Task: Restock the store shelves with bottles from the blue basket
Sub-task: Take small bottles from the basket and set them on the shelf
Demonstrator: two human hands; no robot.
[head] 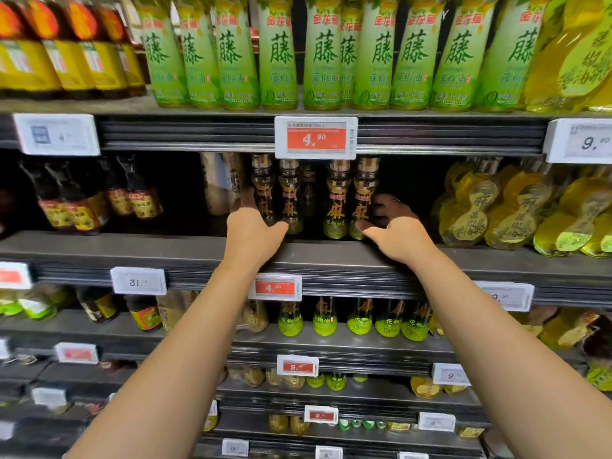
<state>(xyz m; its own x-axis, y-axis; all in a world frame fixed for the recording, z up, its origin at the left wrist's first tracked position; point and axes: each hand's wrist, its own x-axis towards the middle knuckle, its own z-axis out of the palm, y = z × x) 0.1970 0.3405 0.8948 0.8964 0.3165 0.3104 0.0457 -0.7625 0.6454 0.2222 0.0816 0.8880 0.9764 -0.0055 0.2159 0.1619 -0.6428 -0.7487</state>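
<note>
Four small bottles with orange characters sit in a row on the middle shelf (165, 250), and both hands are in among them. Leftmost bottle (263, 190) has the left hand (251, 236) against it, thumb poking out toward the second bottle (290, 197), but the fingers go behind the glass so I honestly can't tell if they're wrapped round it or just nudging. Third bottle (337, 200) is untouched, and the rightmost bottle (363, 197) has the right hand (394, 233) cupped beside it, thumb at the base near the front, fingers curved into the dark behind, ring on one of them; looks more like a loose bracket than a real pinch. Blue basket isn't in view at all, so no idea how many are left. My read is this is the tidying bit, squaring up the row. If you're doing this, push low on the bottles since they're tall and skinny and will tip, slide them together so the labels face out, and line them under the red price tag (316, 138). Watch the yellow gourd-shaped bottles (470, 210) off to the right, plenty of gap but easy to elbow.
</note>
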